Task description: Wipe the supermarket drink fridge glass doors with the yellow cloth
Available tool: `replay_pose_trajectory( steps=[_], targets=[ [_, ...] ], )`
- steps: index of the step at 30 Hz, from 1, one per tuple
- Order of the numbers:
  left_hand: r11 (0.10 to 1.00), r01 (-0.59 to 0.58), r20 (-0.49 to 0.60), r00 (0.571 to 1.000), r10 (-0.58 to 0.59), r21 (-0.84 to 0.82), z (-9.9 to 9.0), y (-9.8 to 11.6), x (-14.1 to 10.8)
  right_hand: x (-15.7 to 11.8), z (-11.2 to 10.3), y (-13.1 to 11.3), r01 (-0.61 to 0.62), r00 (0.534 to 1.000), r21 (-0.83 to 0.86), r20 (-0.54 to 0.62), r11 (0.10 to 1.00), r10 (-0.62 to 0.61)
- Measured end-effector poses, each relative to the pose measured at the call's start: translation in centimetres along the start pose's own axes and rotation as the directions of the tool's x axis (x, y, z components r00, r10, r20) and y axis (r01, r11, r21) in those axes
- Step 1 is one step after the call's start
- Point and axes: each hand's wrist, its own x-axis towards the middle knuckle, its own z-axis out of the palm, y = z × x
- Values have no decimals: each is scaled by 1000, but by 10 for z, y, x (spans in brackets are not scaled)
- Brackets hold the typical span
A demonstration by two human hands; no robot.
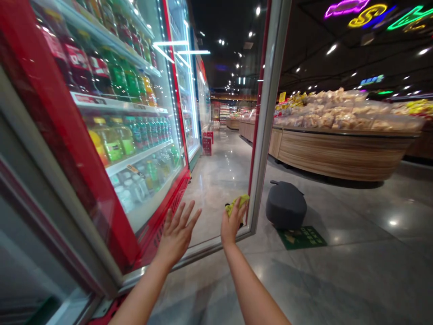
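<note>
A polished grey stone floor [355, 280] runs down a supermarket aisle under a dark ceiling [314, 49] dotted with spotlights and neon signs [367, 13]. On the right stands a curved wooden display island [338, 155] heaped with bagged goods [338, 113] (too blurred to read). On the floor near it, a dark grey round cushion [286, 205] sits partly on a green floor mat [301, 238]. On the left, a red-framed drinks cooler [77, 135] holds rows of plastic bottles [115, 74] on its shelves, and its glass door [216, 189] stands open in front of the person.

Both forearms reach up from the bottom of the view towards that door. The left hand [177, 234] is raised, palm towards the glass, its fingers spread wide around nothing; whether it touches the pane cannot be told. The right hand [233, 223] is closed narrowly on a crumpled yellow cloth [237, 203], which sits at the door's metal frame [267, 117].
</note>
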Motion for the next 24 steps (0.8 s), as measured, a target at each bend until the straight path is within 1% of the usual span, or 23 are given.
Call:
replay_pose_trajectory(
  steps=[2,3,4,5,6,7,8,10,11,12,14,15,16,17,18,19,20,21,22,23,24],
  targets=[
    [1000,13,-1,1000,-13,7,-2,-6,-6,0,5,-22,143,986,-38,94,989,-139],
    [1000,18,-1,1000,-18,10,-2,-8,-10,-4,4,-26,221,966,-53,151,974,-210],
    [1000,25,-1,1000,-25,15,-2,-11,-14,-10,2,-25,292,938,-62,212,954,-274],
    [999,32,-1,999,-32,19,-2,-14,-18,-16,-1,-18,351,908,-63,266,934,-323],
    [999,38,-1,999,-38,25,-2,-17,-23,-22,-5,-8,384,887,-60,301,921,-350],
    [999,43,-2,999,-43,31,-2,-20,-27,-25,-9,4,391,881,-58,313,919,-355],
    [998,47,-4,999,-47,38,-2,-23,-31,-26,-13,15,375,890,-58,302,925,-341],
    [997,49,-12,999,-49,55,-4,-28,-39,-15,-15,26,291,937,-67,222,954,-270],
    [997,47,-19,999,-46,65,-6,-31,-41,-6,-13,24,238,960,-70,168,969,-224],
    [996,45,-26,999,-43,76,-8,-34,-44,4,-10,16,201,974,-70,126,977,-191],
    [994,48,-40,998,-44,97,-12,-39,-47,18,-1,-12,198,976,-64,101,978,-191],
    [993,50,-46,998,-46,107,-14,-41,-48,19,3,-27,234,967,-64,119,970,-225],
    [992,52,-50,998,-47,113,-16,-43,-50,16,6,-39,296,946,-65,160,953,-283],
    [992,54,-54,997,-48,116,-17,-45,-51,9,7,-47,376,910,-65,215,924,-355],
    [992,56,-57,997,-50,116,-18,-47,-52,-1,7,-50,457,864,-65,270,887,-426],
    [992,59,-61,997,-52,113,-18,-49,-54,-12,5,-47,531,813,-64,319,845,-487],
    [992,65,-66,996,-58,111,-19,-50,-55,-22,1,-40,589,768,-64,356,805,-533],
    [991,76,-74,995,-68,110,-19,-52,-57,-30,-3,-30,627,738,-69,371,776,-563],
    [990,89,-83,993,-80,111,-20,-53,-59,-34,-6,-20,638,735,-81,361,766,-574],
    [988,103,-93,991,-93,115,-22,-55,-60,-34,-9,-12,619,759,-99,328,779,-562],
    [986,116,-103,989,-103,121,-23,-57,-62,-31,-10,-9,577,801,-117,276,808,-531]
  ],
)
